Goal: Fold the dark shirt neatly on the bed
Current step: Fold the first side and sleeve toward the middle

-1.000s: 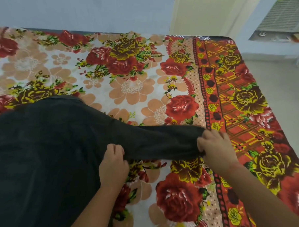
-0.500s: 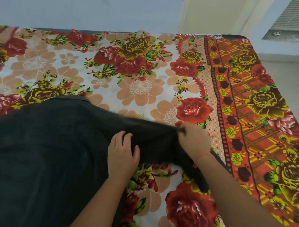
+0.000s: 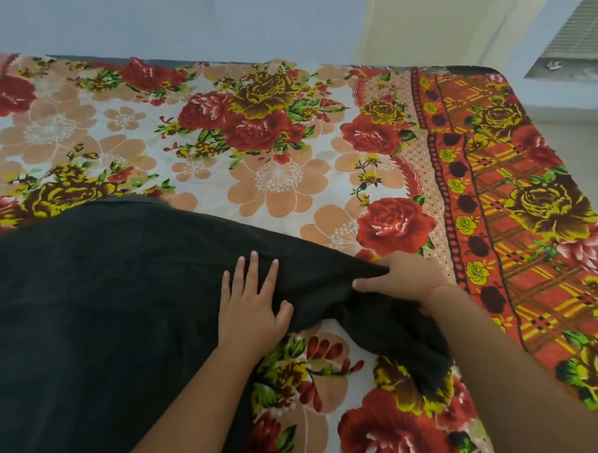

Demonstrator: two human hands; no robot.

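The dark shirt (image 3: 99,303) lies spread over the lower left of the bed (image 3: 275,177), which has a floral sheet. Its sleeve runs to the right and doubles back under my right forearm, a loose end trailing toward the near edge. My left hand (image 3: 253,303) rests flat on the shirt with fingers straight and spread. My right hand (image 3: 401,278) grips the folded part of the sleeve, with the thumb on top of the cloth and the fingers hidden behind it.
The sheet's orange patterned border (image 3: 497,200) marks the bed's right side, with pale floor (image 3: 585,143) beyond it. A blue-grey wall (image 3: 162,18) stands behind the bed. A slatted unit (image 3: 587,37) sits at the top right.
My right hand has carried the sleeve end leftward toward the shirt body, so the sleeve now folds over itself. My left hand has uncurled and lies flat on the cloth.
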